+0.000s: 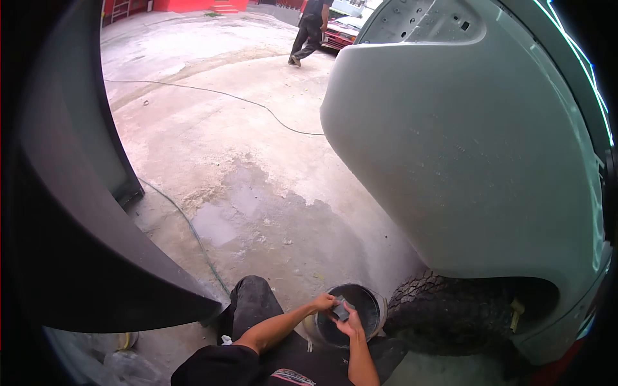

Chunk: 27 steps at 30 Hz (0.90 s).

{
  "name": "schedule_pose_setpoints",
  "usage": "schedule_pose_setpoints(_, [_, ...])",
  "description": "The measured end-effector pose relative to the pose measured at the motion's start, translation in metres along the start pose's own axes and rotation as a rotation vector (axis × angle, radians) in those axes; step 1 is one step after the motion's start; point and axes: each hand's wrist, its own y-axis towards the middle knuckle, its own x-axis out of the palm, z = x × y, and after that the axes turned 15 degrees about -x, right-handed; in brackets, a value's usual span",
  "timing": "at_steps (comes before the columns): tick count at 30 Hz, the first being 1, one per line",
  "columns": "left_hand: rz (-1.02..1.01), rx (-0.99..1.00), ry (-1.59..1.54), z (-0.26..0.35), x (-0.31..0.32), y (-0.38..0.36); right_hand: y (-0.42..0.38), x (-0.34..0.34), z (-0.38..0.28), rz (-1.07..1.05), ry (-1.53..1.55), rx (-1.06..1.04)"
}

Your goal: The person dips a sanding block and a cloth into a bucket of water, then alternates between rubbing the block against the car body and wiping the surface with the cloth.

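My left hand (326,302) and my right hand (351,323) come together over a bucket (382,313) between my legs. Both are closed on a small grey folded piece of sandpaper (341,311), with fingers of each hand pressing on it. The bucket is dark inside and seems to hold liquid. Right beside it is a muddy tyre (444,315), below a large grey car body panel (450,148).
A dark curved panel (122,257) stands close on my left. A thin hose (193,225) runs over the wet concrete floor (257,219); a cable (257,104) crosses further off. A person (309,29) walks near a red vehicle (341,35). Clear plastic (132,368) lies at lower left.
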Motion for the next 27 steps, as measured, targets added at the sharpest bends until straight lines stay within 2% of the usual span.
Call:
schedule_pose_setpoints(5, [0.135, -0.022, 0.136, 0.008, -0.007, -0.037, -0.007, 0.0, 0.006, 0.118, -0.069, 0.062])
schedule_pose_setpoints(8, [0.293, 0.241, 0.294, -0.004, -0.018, -0.037, -0.007, -0.01, 0.005, 0.151, -0.079, 0.019])
schedule_pose_setpoints(11, [0.522, 0.215, 0.513, -0.018, -0.026, -0.018, -0.011, -0.025, 0.002, 0.213, -0.134, 0.039])
schedule_pose_setpoints(14, [0.522, 0.179, 0.544, -0.024, -0.035, -0.017, -0.005, -0.044, 0.002, 0.291, -0.143, 0.097])
schedule_pose_setpoints(17, [0.493, 0.134, 0.651, -0.026, -0.039, -0.021, -0.012, -0.04, -0.01, 0.391, -0.012, 0.081])
schedule_pose_setpoints(18, [0.48, 0.123, 0.688, -0.025, -0.04, -0.024, -0.007, -0.054, -0.008, 0.346, 0.006, 0.056])
schedule_pose_setpoints(20, [0.553, 0.127, 0.664, -0.022, -0.033, -0.036, 0.002, -0.077, -0.004, 0.254, 0.045, 0.005])
schedule_pose_setpoints(24, [0.63, 0.047, 0.639, -0.008, -0.005, -0.057, 0.009, -0.078, -0.007, 0.376, 0.101, 0.08])
schedule_pose_setpoints(27, [0.653, -0.007, 0.643, -0.003, 0.009, -0.057, 0.015, -0.072, -0.007, 0.452, 0.018, 0.064])
